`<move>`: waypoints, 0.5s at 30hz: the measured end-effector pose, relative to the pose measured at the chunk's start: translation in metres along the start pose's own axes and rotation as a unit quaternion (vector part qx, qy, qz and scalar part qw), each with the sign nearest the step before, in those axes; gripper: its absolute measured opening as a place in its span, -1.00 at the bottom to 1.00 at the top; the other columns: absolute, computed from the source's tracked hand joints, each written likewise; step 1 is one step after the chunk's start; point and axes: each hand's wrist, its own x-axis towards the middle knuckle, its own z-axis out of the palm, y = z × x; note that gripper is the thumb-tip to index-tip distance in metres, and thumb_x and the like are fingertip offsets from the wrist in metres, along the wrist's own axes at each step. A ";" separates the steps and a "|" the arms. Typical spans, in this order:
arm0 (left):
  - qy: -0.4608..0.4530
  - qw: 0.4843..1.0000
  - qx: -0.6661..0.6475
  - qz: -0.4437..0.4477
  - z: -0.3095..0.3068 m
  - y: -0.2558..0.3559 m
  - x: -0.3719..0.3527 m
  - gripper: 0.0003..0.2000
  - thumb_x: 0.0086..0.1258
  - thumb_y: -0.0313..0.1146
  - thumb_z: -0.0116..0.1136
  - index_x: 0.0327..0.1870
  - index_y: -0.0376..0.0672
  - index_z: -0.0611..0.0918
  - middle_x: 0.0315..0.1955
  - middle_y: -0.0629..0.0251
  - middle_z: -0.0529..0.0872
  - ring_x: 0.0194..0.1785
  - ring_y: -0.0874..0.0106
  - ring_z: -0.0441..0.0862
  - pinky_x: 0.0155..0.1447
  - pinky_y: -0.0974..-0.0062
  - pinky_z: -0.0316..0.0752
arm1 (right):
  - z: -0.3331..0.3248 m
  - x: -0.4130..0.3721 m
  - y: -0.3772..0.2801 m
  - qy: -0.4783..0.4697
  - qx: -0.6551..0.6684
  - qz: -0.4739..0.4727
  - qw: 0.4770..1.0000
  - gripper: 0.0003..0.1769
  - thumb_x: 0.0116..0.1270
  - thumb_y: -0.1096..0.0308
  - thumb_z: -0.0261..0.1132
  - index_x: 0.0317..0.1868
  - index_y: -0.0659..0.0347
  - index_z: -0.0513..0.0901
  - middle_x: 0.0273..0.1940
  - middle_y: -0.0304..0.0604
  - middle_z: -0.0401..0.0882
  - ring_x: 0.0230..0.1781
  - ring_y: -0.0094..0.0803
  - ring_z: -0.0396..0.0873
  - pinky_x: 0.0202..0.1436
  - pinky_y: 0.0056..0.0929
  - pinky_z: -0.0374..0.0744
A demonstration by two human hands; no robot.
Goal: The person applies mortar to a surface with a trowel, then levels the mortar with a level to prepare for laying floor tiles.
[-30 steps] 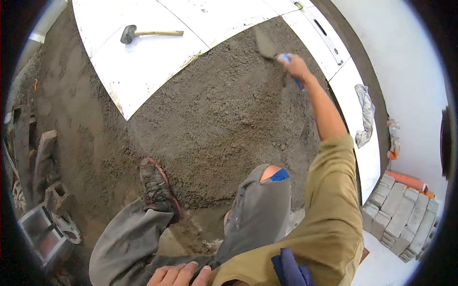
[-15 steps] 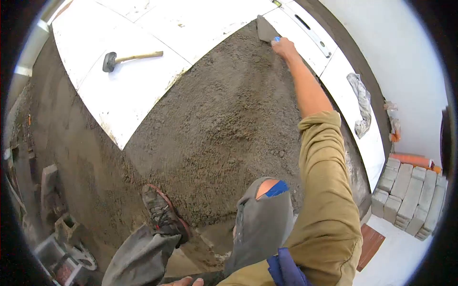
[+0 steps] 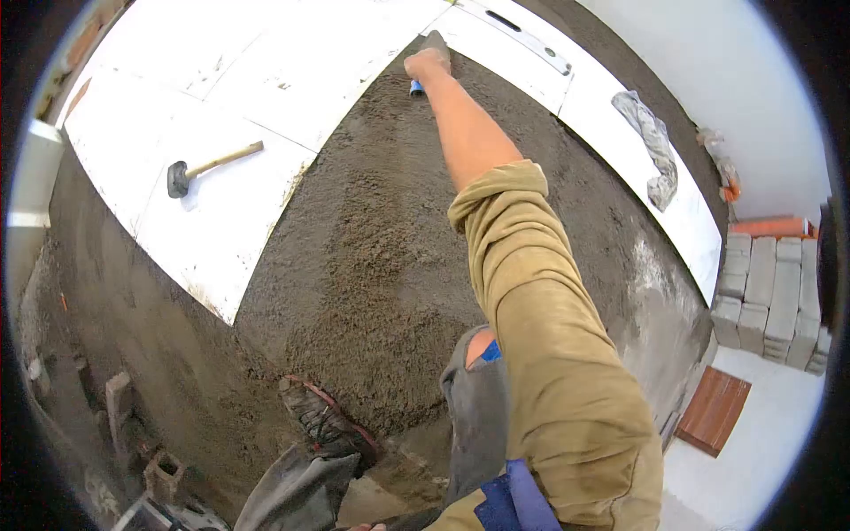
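My right hand is closed around a trowel, its blue handle end showing below the fist. The trowel's blade points away from me, at the far corner of the grey mortar bed, where white tiles meet on both sides. Only a sliver of my left hand shows at the bottom edge, by my trouser leg; its fingers are mostly cut off. A rubber mallet with a wooden handle lies on the white tiles to the left.
A spirit level and a crumpled grey cloth or bag lie on the right tile row. Grey paving blocks are stacked at the right, near a reddish-brown tile. Hollow block pieces lie lower left. My shoe stands on the mortar.
My right hand has moved left with the trowel, turning it from pointing up-left to pointing away along the corner. The whole view has shifted, and less of my left hand shows.
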 end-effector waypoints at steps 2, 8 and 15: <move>0.011 1.000 -0.007 0.020 -0.001 0.004 0.001 -0.53 0.38 -0.28 0.16 0.31 -0.16 0.55 0.20 0.07 0.59 0.24 0.05 0.52 0.32 0.19 0.38 | -0.005 -0.008 0.012 0.046 0.064 0.061 0.995 -0.63 0.35 0.24 0.26 -0.01 0.37 0.70 0.06 0.22 0.65 0.09 0.00 0.66 0.10 -0.18 0.63; 0.015 0.997 0.012 0.078 -0.002 0.014 0.002 -0.54 0.35 -0.30 0.17 0.28 -0.19 0.56 0.18 0.06 0.60 0.21 0.05 0.54 0.29 0.18 0.39 | -0.039 -0.025 0.084 -0.011 0.002 0.075 0.997 -0.62 0.32 0.21 0.25 -0.10 0.41 0.70 -0.08 0.17 0.71 -0.07 0.00 0.72 -0.02 -0.14 0.65; 0.069 0.983 0.032 0.165 -0.003 0.016 0.004 -0.63 0.35 -0.45 0.21 0.19 -0.18 0.61 0.07 0.08 0.67 0.08 0.07 0.61 0.15 0.19 0.47 | -0.082 -0.073 0.213 0.054 0.056 0.139 0.987 -0.63 0.28 0.22 0.22 -0.21 0.45 0.69 -0.27 0.20 0.73 -0.21 -0.04 0.75 -0.09 -0.14 0.66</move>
